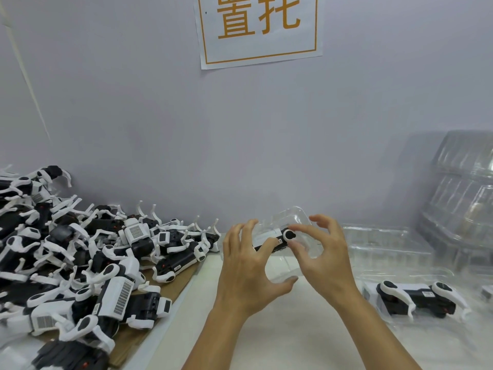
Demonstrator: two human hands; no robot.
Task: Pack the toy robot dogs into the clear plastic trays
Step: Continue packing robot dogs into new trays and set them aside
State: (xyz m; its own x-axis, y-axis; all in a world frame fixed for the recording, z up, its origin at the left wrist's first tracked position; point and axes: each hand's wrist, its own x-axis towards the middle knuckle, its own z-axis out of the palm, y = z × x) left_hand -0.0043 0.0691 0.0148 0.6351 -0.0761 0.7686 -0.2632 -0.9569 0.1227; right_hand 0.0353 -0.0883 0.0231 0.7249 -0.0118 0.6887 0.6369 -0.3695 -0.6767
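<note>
— So, our fingers?
— Curled: both hands, left (pixel 246 265) and right (pixel 321 253), grip a tray (pixel 293 222) with a dog (pixel 277 240) inside, above the table (pixel 266 329).
— Other dogs?
— A pile (pixel 80 263) left; one packed (pixel 418 297) right, near stacked trays (pixel 464 188).

Wall sign (pixel 258 28), orange characters: 置托, top cropped.
</note>
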